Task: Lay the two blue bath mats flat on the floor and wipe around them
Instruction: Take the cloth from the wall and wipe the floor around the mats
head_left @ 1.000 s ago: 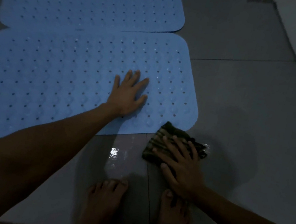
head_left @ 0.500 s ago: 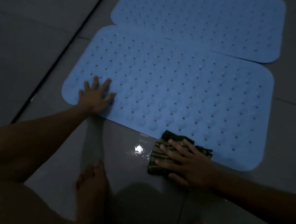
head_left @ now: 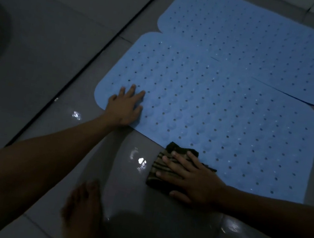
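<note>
Taking the near mat (head_left: 223,116) as the landmark: at its left corner the left hand (head_left: 125,108) lies open and flat, fingers spread, gripping nothing, probably pinning that corner so the mat stays put while the floor beside it is rubbed. Just off its front edge the tiled floor (head_left: 120,166) shines wet. Further right, on that same edge, the right hand (head_left: 190,177) presses open-palmed on a dark striped cloth (head_left: 167,168), which partly overlaps the mat's rim, likely to catch water along the border. Behind the near mat, touching and slightly overlapped, the far mat (head_left: 256,36) lies flat.
</note>
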